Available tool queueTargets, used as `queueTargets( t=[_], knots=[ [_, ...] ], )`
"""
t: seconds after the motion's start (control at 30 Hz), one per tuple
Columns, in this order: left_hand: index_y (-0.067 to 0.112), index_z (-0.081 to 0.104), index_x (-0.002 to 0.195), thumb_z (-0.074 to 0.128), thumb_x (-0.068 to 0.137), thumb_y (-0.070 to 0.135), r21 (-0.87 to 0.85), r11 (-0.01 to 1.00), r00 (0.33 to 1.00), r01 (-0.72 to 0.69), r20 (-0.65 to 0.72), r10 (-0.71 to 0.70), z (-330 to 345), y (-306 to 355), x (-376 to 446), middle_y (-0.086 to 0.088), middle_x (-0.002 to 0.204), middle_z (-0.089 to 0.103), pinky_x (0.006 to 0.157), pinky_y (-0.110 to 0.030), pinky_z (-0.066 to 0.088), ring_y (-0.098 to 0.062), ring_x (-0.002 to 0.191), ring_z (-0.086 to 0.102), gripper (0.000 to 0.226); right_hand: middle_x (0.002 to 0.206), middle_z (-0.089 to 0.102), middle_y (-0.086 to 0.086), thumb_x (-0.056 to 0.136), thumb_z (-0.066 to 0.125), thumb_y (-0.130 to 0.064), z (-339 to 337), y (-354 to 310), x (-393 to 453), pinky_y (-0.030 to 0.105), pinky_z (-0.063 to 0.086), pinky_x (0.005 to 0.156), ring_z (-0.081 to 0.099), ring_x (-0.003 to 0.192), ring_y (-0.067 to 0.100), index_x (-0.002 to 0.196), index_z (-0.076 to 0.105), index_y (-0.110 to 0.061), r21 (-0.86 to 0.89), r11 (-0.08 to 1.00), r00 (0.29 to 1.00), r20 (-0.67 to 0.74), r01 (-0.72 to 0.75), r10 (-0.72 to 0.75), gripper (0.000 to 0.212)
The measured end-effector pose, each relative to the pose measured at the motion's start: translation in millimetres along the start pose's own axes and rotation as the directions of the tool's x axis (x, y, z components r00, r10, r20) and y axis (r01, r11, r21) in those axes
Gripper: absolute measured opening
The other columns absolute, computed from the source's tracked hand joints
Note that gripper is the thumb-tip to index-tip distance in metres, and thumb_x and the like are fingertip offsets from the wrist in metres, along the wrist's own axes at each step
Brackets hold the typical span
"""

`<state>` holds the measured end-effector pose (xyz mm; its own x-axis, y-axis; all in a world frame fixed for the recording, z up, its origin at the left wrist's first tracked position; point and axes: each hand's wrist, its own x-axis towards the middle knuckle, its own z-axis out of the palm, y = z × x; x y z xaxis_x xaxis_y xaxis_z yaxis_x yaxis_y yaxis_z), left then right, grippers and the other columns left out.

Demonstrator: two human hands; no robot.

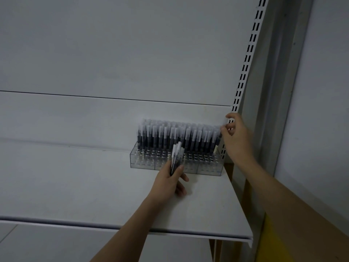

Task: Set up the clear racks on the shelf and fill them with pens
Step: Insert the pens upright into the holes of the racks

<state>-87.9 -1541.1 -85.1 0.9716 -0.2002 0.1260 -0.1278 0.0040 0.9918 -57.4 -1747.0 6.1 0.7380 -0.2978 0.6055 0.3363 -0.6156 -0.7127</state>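
Note:
Clear racks [143, 161] stand side by side at the back right of the white shelf [75, 186]. Their back rows are packed with upright dark pens with frosted caps [179, 135]; the front holes show bare. My left hand [170, 182] is closed around a small bunch of pens [176, 156], held upright just in front of the racks. My right hand [236, 137] reaches to the racks' right end, its fingertips pinching the cap of the rightmost pen [220, 135].
The shelf's white back panel [132, 53] rises behind the racks. A slotted upright [247, 59] runs along the right, with a grey wall frame beyond. A brown and yellow board [292, 233] sits at lower right. A lower shelf [56, 246] shows beneath.

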Motion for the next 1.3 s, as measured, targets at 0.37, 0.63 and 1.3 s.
queueTargets(
  t=[0.37, 0.63, 1.3],
  knots=[
    [0.015, 0.051, 0.11, 0.047, 0.104, 0.023, 0.007, 1.0, 1.0, -0.011, 0.003, 0.011, -1, 2, -1, -0.018, 0.092, 0.068, 0.053, -0.037, 0.05, -0.032, 0.054, 0.061, 0.011, 0.083, 0.061, 0.0, 0.099, 0.055, -0.012, 5, 18, -11, 0.023, 0.042, 0.056, 0.059, 0.068, 0.014, 0.119, 0.048, -0.024, -0.138, 0.989, 0.984, 0.162, -0.049, 0.071, 0.024],
    [0.013, 0.051, 0.109, 0.047, 0.104, 0.023, -0.002, 1.0, 1.0, -0.003, 0.002, 0.003, -1, 0, -1, -0.018, 0.092, 0.069, 0.05, -0.034, 0.049, -0.031, 0.053, 0.061, 0.012, 0.11, 0.06, 0.0, 0.098, 0.057, -0.013, 7, 2, -35, 0.022, 0.053, 0.071, 0.06, 0.088, 0.014, 0.126, 0.049, -0.021, -0.046, 0.996, 0.996, -0.057, -0.078, 0.075, 0.03],
    [0.006, 0.065, 0.105, 0.05, 0.103, 0.021, 0.168, 0.985, 0.974, -0.047, 0.226, 0.008, -8, 5, -11, -0.014, 0.091, 0.073, 0.051, -0.027, 0.048, -0.017, 0.052, 0.06, 0.021, 0.101, 0.073, 0.014, 0.092, 0.067, -0.023, 55, -8, -121, 0.034, 0.057, 0.075, 0.067, 0.091, 0.025, 0.102, 0.073, -0.012, 0.526, 0.628, 0.82, 0.366, -0.573, 0.441, 0.016]
  ],
)
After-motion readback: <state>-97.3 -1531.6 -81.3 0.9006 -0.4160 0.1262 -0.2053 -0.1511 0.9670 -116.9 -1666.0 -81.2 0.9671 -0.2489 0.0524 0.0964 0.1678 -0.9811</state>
